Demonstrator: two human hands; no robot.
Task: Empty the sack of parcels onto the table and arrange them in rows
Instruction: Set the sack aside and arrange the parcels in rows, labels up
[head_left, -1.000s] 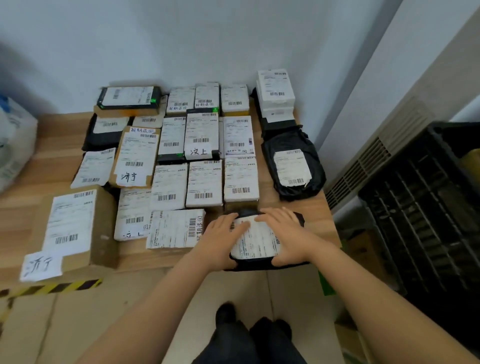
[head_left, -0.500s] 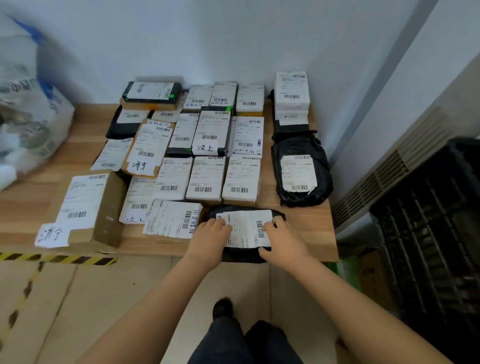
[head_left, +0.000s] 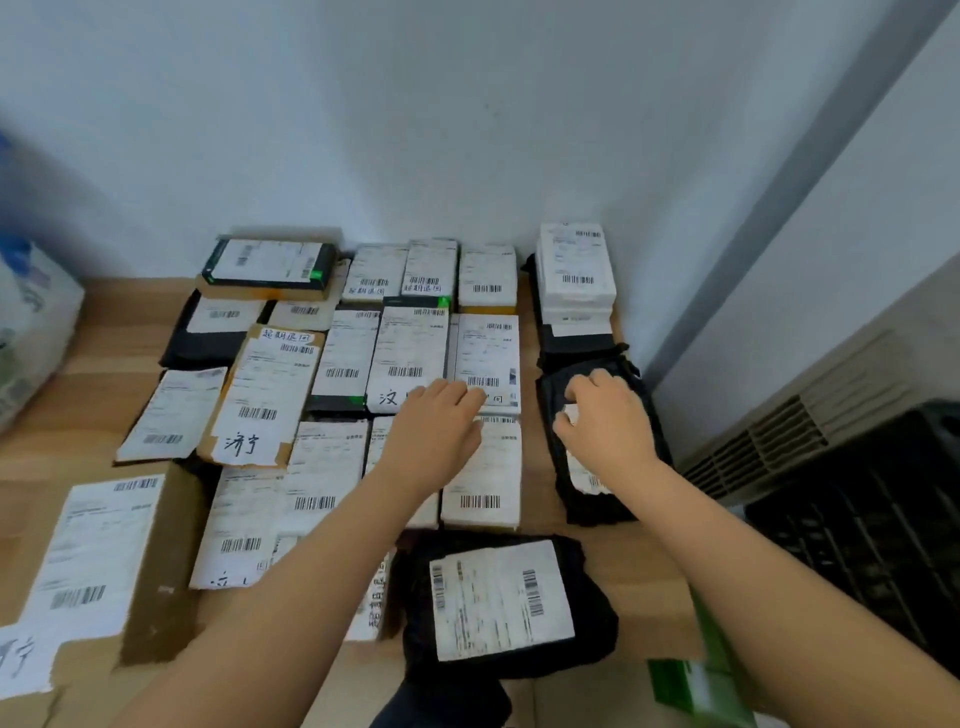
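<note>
Many labelled parcels lie in rows on the wooden table (head_left: 644, 566). A black bag parcel (head_left: 498, 597) with a white label lies alone at the front edge, with no hand on it. My left hand (head_left: 436, 426) rests with relaxed fingers on the white boxes (head_left: 483, 483) in the middle rows. Further right, my right hand (head_left: 608, 421) has its fingers curled on a second black bag parcel (head_left: 587, 499) and covers most of that parcel's label. A stack of white boxes (head_left: 574, 270) stands behind that bag against the wall.
The white sack (head_left: 31, 332) sits at the table's left end. A large brown carton (head_left: 119, 551) stands at the front left. Off the right edge are a black crate (head_left: 872, 519), a vent panel (head_left: 810, 415) and a green box (head_left: 701, 680). The wall runs directly behind the rows.
Both hands let go of the front black bag parcel and moved away from me. The left hand went onto the white boxes, the right onto the black bag at the right.
</note>
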